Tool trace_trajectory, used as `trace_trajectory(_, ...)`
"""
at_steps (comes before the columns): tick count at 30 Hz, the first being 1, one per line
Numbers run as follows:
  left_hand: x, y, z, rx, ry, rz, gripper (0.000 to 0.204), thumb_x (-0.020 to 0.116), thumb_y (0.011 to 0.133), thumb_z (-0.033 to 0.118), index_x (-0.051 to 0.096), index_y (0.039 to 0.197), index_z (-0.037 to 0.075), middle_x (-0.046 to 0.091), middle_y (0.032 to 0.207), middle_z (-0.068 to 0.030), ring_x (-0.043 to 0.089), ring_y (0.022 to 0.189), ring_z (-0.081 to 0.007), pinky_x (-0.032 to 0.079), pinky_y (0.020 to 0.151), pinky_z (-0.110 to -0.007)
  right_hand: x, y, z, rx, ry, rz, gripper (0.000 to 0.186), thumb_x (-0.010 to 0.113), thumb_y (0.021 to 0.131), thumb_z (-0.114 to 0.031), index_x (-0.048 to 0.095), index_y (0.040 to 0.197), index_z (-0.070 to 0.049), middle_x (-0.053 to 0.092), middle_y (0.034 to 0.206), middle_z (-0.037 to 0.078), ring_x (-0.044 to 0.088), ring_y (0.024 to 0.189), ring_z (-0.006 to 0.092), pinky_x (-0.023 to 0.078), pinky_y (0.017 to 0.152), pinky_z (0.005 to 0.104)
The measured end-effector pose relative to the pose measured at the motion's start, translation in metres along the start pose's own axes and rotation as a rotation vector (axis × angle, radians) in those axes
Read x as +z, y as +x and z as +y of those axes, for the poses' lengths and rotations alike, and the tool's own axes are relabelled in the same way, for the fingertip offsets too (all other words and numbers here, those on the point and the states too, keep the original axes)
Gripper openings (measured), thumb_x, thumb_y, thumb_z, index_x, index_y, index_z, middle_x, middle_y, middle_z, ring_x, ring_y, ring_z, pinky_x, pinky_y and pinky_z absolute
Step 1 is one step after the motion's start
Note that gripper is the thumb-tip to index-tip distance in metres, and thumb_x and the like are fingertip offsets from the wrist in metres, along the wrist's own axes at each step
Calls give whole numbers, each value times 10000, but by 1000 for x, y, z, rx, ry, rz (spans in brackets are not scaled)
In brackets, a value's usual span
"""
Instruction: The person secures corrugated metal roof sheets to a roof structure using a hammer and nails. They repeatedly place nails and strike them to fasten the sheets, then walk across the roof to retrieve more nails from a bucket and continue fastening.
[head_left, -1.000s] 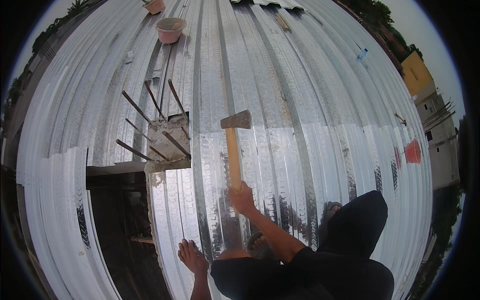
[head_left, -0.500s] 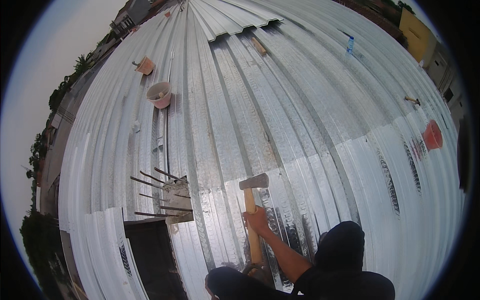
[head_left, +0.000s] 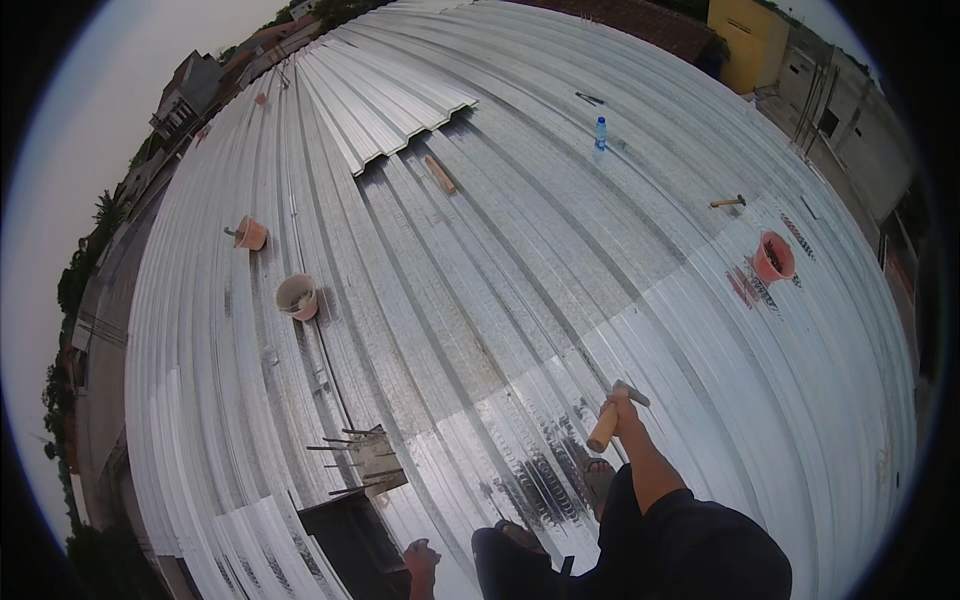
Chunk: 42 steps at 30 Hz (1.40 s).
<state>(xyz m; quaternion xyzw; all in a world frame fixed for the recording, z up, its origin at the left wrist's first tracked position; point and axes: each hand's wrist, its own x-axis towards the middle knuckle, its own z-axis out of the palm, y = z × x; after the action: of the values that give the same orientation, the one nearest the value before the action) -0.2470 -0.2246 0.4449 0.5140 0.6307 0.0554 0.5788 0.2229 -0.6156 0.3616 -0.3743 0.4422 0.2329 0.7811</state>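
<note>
In my right hand (head_left: 624,412) is a hatchet (head_left: 603,430), its pale wooden handle pointing down and left. The fist wraps the handle close under the grey metal head, just above the corrugated metal roof (head_left: 470,330). My left hand (head_left: 422,568) hangs low beside my left knee with its fingers curled. A small dark spot shows at those fingers, too small to name. Left of that hand lies a dark rectangular opening (head_left: 350,535) in the roof. My sandalled feet (head_left: 598,475) stand on the sheets, near dark smudges.
Rebar (head_left: 345,447) sticks out of a concrete stub beside the opening. Farther off are a mortar bucket (head_left: 297,298), an orange bucket (head_left: 251,234), a wooden piece (head_left: 440,175), a loose sheet (head_left: 385,105), a blue bottle (head_left: 600,133), a hammer (head_left: 729,202) and a red bucket (head_left: 774,258).
My right hand has moved right with the hatchet, and the handle has tilted. My left hand has come into view. The view has turned right, and my feet now show.
</note>
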Motion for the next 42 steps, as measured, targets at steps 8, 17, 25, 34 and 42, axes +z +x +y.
trace_trajectory(8, -30, -154, 178, 89, 215, -174, 211, 617, 892, 119, 647, 998, -61, 529, 641, -41, 490, 499, -147, 427, 432, -329, -180, -307, -94, -267, -1589, 570, 223, 656, 833, -139, 671, 991, 17, 733, 803, 180, 738, 653, 287, 610, 648, 411)
trace_trajectory(17, -28, -94, 182, 169, 807, -575, 297, 698, 870, 268, 699, 1090, 69, 721, 959, -110, 707, 827, -246, 566, 633, -397, -314, -515, -22, 183, -967, 574, 287, 780, 720, -40, 676, 978, 28, 709, 789, 175, 717, 625, 278, 572, 523, 404)
trace_trajectory(25, 175, -163, 301, 321, 748, -637, 275, 601, 961, 160, 628, 1195, 19, 702, 919, -154, 716, 716, -261, 546, 544, -346, -353, -527, 47, 322, -792, 491, 283, 824, 679, 29, 713, 938, 64, 680, 819, 185, 675, 667, 300, 507, 551, 456)
trace_trajectory(34, 422, -264, 331, 297, 881, -897, 308, 547, 977, 161, 597, 1249, 25, 698, 949, -194, 691, 683, -275, 506, 527, -365, -291, -472, -99, 0, -536, 619, 373, 868, 775, -217, 691, 887, 92, 733, 773, 163, 723, 630, 223, 584, 575, 399)
trace_trajectory(42, 541, -296, 340, 239, 965, -995, 375, 523, 991, 230, 569, 1323, 60, 690, 1068, -210, 711, 830, -332, 546, 629, -444, -280, -421, -167, 34, -589, 594, 324, 852, 747, -220, 743, 913, 36, 743, 789, 169, 724, 650, 272, 586, 628, 413)
